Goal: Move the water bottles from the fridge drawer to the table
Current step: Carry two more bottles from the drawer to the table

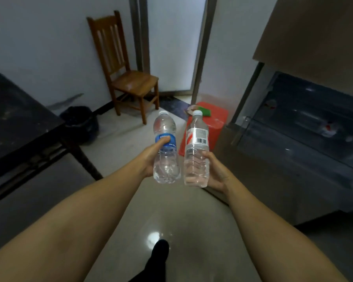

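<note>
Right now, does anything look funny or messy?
Nothing is spilled. The fridge drawer on the right hangs open, with something small left inside. Left hand grips the blue-label bottle; right hand grips the white-label bottle.

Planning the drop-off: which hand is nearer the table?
Left. The left hand, holding the blue-label bottle, is on the side of the table. The right hand, holding the white-label bottle, is farther off, toward the fridge drawer.

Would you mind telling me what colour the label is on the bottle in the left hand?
Blue, on the left-hand bottle, shown in the head view.
</note>
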`<state>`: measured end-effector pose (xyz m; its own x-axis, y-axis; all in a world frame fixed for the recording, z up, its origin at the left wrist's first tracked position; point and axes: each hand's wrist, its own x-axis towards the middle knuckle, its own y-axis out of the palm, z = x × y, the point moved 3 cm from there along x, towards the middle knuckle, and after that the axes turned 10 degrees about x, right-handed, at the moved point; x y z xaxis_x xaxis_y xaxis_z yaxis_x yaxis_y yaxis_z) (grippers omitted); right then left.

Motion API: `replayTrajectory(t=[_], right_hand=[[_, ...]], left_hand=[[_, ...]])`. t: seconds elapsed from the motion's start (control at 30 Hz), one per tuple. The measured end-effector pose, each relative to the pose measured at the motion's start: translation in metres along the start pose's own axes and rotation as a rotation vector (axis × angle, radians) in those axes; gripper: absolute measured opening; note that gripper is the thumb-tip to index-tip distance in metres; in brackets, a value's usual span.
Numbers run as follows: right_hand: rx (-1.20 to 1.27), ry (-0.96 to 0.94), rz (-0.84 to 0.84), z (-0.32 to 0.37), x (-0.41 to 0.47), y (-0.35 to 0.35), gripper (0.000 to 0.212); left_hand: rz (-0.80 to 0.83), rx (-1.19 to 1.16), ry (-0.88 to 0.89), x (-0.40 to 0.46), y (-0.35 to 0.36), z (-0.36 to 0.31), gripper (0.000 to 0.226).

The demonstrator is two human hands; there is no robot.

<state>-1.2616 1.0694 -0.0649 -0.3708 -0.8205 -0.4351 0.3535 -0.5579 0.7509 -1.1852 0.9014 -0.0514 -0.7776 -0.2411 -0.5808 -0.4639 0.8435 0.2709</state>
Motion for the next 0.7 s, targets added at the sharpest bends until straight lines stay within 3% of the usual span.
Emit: replayTrajectory(t=[0.2,0.4,0.53,0.7], right_hand=[[-0.122,0.184,0.105,-0.075,0.039,0.042,0.097],[-0.320,0.271,0.009,-0.139,0.085,0.110,0.059],[-0.416,0.229,-0.037,-0.169,0.122,0.145,0.073],[-0.490,0.163,-0.004,-0.203,0.172,0.207,0.029]], left_hand=[[-0.221,-0.080,0.035,-0.057,-0.099,0.044,0.029],[-0.447,-0.082,0.144,-0.111,-0.188,0.056,0.031],[-0.559,-0.119,0.165,-0.138,-0.246,0.053,0.011],[-0.645,-0.188,0.189,-0.165,-0.334,0.043,0.040]])
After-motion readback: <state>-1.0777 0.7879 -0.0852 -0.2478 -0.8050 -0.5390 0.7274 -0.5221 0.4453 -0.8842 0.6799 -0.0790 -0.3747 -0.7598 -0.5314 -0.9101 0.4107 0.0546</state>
